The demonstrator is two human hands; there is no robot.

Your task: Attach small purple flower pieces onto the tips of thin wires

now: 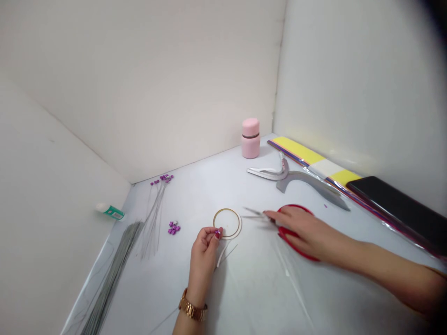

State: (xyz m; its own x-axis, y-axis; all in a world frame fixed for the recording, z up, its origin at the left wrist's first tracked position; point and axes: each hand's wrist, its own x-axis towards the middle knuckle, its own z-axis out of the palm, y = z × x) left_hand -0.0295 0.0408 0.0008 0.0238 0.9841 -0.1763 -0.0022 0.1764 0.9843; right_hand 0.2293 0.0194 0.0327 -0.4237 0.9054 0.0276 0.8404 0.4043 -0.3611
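the left hand (204, 246) is over the middle of the table (199, 293), thumb and forefinger pinching a small purple piece (218, 231) at the near rim of a gold-lined ring (240, 225); whether the fingertips touch the ring is hard to tell. a gold watch (192, 308) circles that wrist. a white strip (220, 257) lies just beside the hand, on the near side of the ring.

the right hand (303, 229), toward the table's right edge, has its fingers curled round the red handles of a pair of scissors (288, 236); the blades look slightly parted and point left, near the ring, though they are blurred.

left of the left hand sits a small pile of purple pieces (173, 228). toward the far left corner lie thin stems with purple tips (161, 195), and a bundle of grey wires (117, 274) runs along the left edge, near a green glue stick (114, 212). a pink jar (250, 139) stands upright near the far right corner. yellow strips (300, 151) and a black phone (398, 209) lie along the right edge, with a curved grey strip (314, 186) just inside them.
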